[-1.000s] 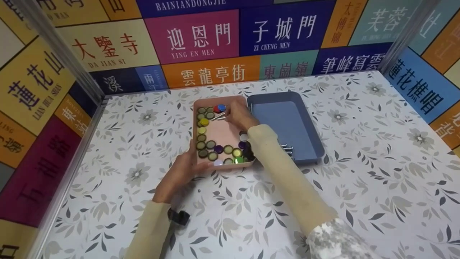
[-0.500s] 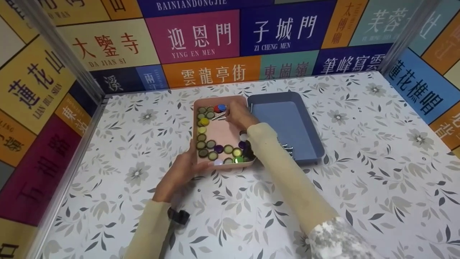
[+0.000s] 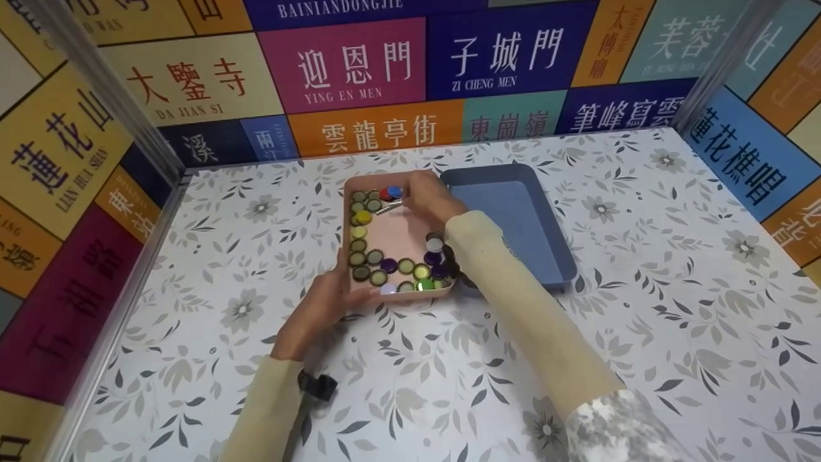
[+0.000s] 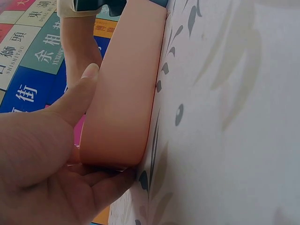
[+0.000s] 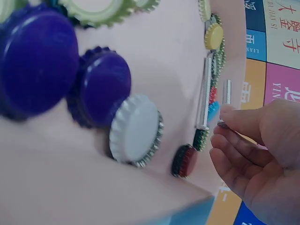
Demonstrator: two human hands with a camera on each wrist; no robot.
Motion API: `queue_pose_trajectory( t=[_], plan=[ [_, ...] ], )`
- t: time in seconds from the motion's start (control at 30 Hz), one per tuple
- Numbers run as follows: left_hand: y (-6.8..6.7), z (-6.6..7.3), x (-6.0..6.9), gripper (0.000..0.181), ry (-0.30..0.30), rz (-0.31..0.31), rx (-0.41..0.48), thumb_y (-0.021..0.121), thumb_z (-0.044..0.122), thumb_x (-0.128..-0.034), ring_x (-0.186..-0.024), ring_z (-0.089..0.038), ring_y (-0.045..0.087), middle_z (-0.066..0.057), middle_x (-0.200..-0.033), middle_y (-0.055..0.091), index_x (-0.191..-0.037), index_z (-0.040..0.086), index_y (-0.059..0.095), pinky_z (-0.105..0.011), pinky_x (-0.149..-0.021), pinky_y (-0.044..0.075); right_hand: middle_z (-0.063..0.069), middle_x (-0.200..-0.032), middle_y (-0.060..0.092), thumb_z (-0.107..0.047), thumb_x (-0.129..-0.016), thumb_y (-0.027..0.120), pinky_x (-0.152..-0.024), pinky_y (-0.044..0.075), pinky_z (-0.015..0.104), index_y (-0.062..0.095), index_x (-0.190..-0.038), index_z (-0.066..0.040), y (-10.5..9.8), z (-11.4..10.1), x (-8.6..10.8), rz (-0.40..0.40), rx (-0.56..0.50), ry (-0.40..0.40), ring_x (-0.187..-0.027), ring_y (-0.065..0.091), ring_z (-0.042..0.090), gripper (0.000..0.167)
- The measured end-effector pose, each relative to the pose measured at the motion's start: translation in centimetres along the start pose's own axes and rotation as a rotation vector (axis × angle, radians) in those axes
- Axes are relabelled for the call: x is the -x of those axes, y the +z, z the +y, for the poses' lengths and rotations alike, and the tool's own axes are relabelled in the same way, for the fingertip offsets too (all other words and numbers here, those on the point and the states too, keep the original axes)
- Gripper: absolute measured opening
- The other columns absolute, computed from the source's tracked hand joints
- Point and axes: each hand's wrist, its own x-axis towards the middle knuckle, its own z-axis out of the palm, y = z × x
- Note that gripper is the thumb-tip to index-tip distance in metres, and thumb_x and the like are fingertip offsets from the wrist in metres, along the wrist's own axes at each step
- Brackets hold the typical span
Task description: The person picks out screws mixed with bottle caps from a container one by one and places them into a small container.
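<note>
A pink tray (image 3: 396,234) holds many bottle caps, mostly along its edges. My left hand (image 3: 324,296) grips the tray's near left corner; in the left wrist view, the thumb lies against the tray wall (image 4: 124,84) and the fingers bend around the other side. My right hand (image 3: 431,196) is over the tray's far right corner. Between its thumb and finger it pinches a silver screw (image 5: 228,91), seen in the right wrist view. Another screw (image 5: 205,93) lies in the tray beside the caps. Purple caps (image 5: 105,86) and a white cap (image 5: 134,129) are near the right wrist.
A blue-grey tray (image 3: 532,224) stands against the pink tray's right side, partly covered by my right sleeve (image 3: 513,295). Both rest on a floral table surface (image 3: 410,385). Printed wall panels (image 3: 359,70) enclose the back and sides.
My right hand has lifted slightly and shifted right with a screw. The sleeve now hides the screws seen earlier in the blue-grey tray. My left hand stays in place.
</note>
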Motion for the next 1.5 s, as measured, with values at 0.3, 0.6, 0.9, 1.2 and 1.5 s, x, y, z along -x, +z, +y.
queue_pose_trajectory(
  t=[0.3, 0.6, 0.9, 1.2, 1.5],
  plan=[
    [0.2, -0.1, -0.1, 0.109, -0.024, -0.004, -0.041, 0.072, 0.037, -0.0916, -0.144, -0.029, 0.044, -0.01, -0.158, 0.043, -0.161, 0.021, -0.011, -0.047, -0.124, 0.028, 0.002, -0.073, 0.054, -0.009, -0.094, 0.059, -0.065, 0.036, 0.031, 0.067, -0.079, -0.005, -1.4, 0.0, 1.1, -0.017, -0.008, -0.043, -0.07, 0.044, 0.018, 0.017],
    [0.1, 0.0, 0.0, 0.106, 0.009, 0.018, -0.033, 0.072, 0.032, -0.0922, -0.142, -0.03, 0.046, -0.011, -0.156, 0.045, -0.162, 0.025, -0.007, -0.047, -0.123, 0.03, 0.011, -0.097, 0.069, -0.011, -0.096, 0.061, -0.075, 0.044, 0.034, 0.072, -0.098, -0.002, -2.7, 0.0, 2.9, -0.064, -0.071, -0.1, -0.079, 0.051, 0.019, 0.014],
    [0.2, 0.0, 0.1, 0.107, 0.013, 0.017, -0.03, 0.073, 0.033, -0.0916, -0.141, -0.03, 0.048, -0.012, -0.156, 0.046, -0.162, 0.022, -0.007, -0.047, -0.123, 0.031, 0.015, -0.103, 0.074, -0.011, -0.096, 0.062, -0.078, 0.054, 0.039, 0.076, -0.102, -0.002, -3.0, 0.8, 4.3, -0.061, -0.063, -0.151, -0.087, 0.066, 0.027, 0.018],
    [0.2, 0.3, -0.1, 0.108, -0.026, 0.012, -0.028, 0.072, 0.036, -0.0913, -0.144, -0.03, 0.043, -0.011, -0.158, 0.043, -0.162, 0.021, -0.009, -0.046, -0.123, 0.029, 0.014, -0.095, 0.075, -0.009, -0.092, 0.066, -0.082, 0.058, 0.043, 0.077, -0.091, -0.002, -2.9, 2.0, 5.4, 0.0, -0.057, -0.224, -0.089, 0.07, 0.029, 0.013],
    [0.2, 0.3, 0.0, 0.108, -0.028, 0.01, -0.02, 0.072, 0.034, -0.0921, -0.146, -0.029, 0.042, -0.012, -0.16, 0.039, -0.161, 0.019, -0.009, -0.045, -0.124, 0.029, 0.014, -0.099, 0.072, -0.009, -0.091, 0.067, -0.076, 0.055, 0.037, 0.077, -0.094, -0.002, -2.5, 2.4, 7.0, -0.006, -0.089, -0.229, -0.087, 0.065, 0.026, 0.012]
  ],
)
